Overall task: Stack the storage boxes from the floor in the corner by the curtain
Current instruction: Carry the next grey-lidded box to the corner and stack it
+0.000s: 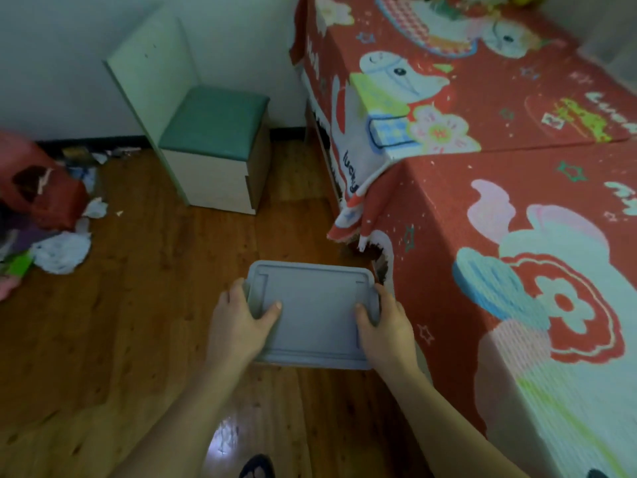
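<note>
A grey storage box (315, 312) with a flat lid is held in front of me above the wooden floor, seen from the top. My left hand (241, 320) grips its left edge, thumb lying on the lid. My right hand (384, 320) grips the right edge the same way. Only the lid shows; the box's body beneath is hidden. No curtain or other storage box is in view.
A table draped in a red cartoon-print cloth (517, 208) runs along the right, close to the box. A small cabinet seat with a green cushion (213, 132) stands against the far wall. Crumpled bags and clutter (51, 219) lie at the left. Wooden floor (138, 322) spreads between.
</note>
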`<state>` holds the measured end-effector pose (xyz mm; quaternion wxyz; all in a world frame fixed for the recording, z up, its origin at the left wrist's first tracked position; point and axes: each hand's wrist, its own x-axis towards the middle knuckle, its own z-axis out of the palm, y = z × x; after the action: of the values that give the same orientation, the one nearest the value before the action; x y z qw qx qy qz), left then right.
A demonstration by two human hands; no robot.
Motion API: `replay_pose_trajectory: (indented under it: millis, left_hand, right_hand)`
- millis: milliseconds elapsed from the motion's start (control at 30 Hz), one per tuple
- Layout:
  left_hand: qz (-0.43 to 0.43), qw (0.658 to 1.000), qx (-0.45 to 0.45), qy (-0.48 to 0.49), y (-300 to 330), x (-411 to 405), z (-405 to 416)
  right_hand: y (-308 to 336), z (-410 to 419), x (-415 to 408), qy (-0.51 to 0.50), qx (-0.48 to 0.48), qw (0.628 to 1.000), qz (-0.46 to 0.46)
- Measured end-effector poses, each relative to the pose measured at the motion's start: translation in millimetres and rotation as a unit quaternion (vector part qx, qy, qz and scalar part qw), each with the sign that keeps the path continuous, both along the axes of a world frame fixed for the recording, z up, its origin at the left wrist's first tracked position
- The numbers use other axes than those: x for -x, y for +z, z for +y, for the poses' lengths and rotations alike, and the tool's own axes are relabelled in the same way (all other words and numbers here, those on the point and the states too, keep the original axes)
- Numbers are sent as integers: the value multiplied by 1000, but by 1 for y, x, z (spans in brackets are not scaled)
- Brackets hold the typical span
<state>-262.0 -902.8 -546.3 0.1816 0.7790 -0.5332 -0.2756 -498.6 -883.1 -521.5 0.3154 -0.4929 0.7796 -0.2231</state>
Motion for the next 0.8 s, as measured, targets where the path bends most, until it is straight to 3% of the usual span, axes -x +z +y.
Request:
replay_pose_trajectory:
  millis: [367, 800]
  left_hand:
    - [16, 996, 90, 22, 163, -8, -19]
    - [40, 987, 153, -29, 348, 35, 3]
  right_hand:
    - [151, -21, -6, 3, 122, 993, 8]
    - [318, -16, 43, 15, 158, 987, 8]
